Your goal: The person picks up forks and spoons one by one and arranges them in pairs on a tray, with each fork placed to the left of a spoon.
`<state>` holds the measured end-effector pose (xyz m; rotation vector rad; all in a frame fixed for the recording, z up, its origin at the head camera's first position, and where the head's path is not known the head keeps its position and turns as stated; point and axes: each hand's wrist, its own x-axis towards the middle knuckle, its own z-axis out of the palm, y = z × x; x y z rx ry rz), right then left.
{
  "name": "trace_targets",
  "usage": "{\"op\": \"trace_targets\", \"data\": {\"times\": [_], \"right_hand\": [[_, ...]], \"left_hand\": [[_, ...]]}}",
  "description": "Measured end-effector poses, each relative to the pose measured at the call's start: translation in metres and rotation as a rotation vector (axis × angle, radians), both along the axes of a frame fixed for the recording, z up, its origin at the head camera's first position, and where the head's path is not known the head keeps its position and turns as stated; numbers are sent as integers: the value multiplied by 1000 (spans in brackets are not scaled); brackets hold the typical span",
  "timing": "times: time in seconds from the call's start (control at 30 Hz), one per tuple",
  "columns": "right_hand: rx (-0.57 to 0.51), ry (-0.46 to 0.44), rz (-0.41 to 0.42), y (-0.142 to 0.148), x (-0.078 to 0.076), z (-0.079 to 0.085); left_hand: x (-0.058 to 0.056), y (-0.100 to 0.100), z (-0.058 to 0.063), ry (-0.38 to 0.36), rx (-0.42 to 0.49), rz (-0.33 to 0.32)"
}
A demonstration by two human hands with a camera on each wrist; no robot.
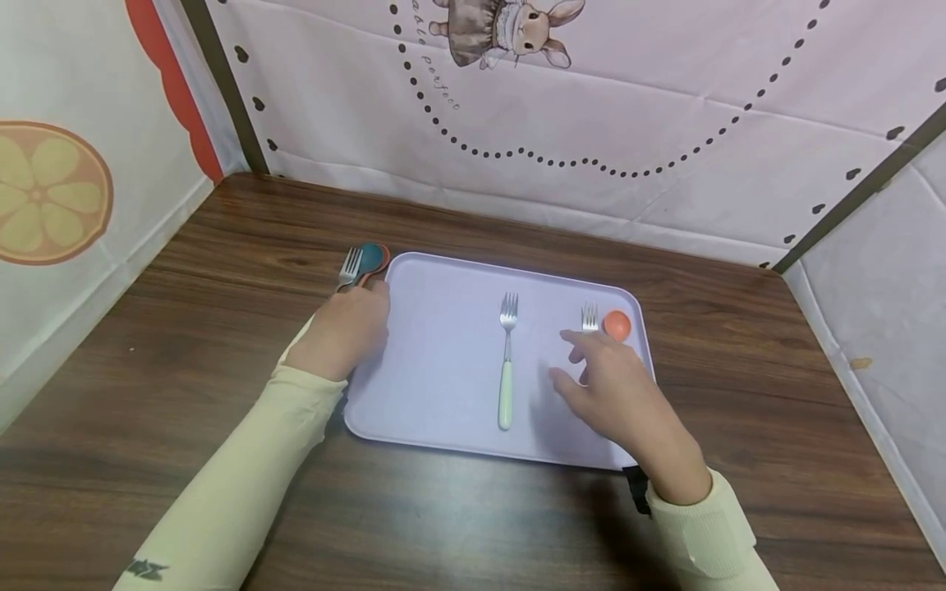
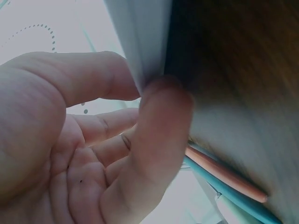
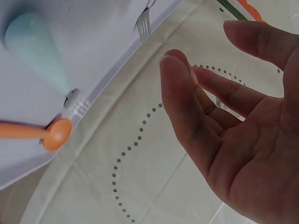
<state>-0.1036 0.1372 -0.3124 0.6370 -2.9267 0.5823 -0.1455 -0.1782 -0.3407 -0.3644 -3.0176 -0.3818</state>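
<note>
My left hand (image 1: 342, 332) pinches the left edge of a pale lavender tray (image 1: 436, 353) between thumb and finger; the left wrist view shows its rim (image 2: 145, 37) between them. Over the right part of the tray hovers my right hand (image 1: 617, 394), fingers loosely bent and holding nothing. A fork with a mint handle (image 1: 506, 394) lies mid-tray. Beside the right hand are a second fork (image 1: 589, 316), its handle hidden in the head view, and an orange spoon (image 3: 58, 134). Just left of the tray lie another fork (image 1: 351, 266), a teal spoon (image 1: 371, 258) and an orange-red spoon (image 1: 385, 258).
The tray sits on a dark wood table (image 1: 222, 345). Behind it hangs a pale cloth (image 1: 562, 123) with a rabbit print, and more cloth walls stand at left and right. A black strap (image 1: 637, 490) shows under my right wrist.
</note>
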Motion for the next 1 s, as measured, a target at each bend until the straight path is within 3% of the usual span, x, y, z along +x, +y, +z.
{"op": "trace_targets", "data": {"times": [0.2, 0.7, 1.0], "right_hand": [[5, 3, -46, 9, -1, 5], [25, 18, -121, 32, -10, 8], [4, -30, -157, 42, -14, 9]], "left_hand": [[1, 0, 0, 22, -11, -7], [1, 1, 2, -53, -9, -1], [0, 0, 1, -43, 5, 3]]}}
